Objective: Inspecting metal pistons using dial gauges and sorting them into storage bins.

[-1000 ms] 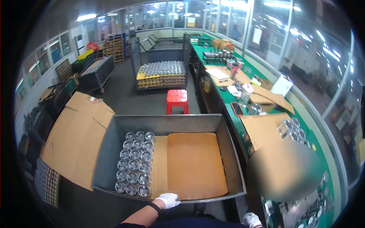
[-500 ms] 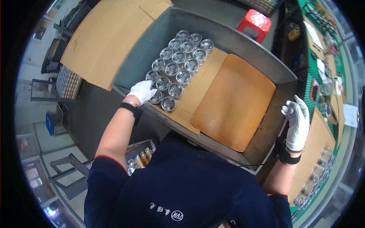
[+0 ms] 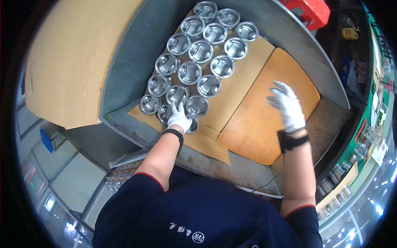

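Silvery metal cylinders (image 3: 190, 72) stand in three lengthwise rows on cardboard (image 3: 231, 89), filling the left part of a grey bin (image 3: 134, 62). White-gloved, the left hand (image 3: 179, 118) reaches over their near end, fingers spread against them; whether it grips one, I cannot tell. Likewise gloved, the right hand (image 3: 288, 106) is empty, fingers loosely extended above a tan sheet (image 3: 260, 124) beside the cardboard. Outside the bin, upper right, is a red stool (image 3: 312, 12).

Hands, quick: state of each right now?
Left hand: open, spread over the pistons; grip unclear.
Right hand: open above the brown sheet, nothing visible in it.
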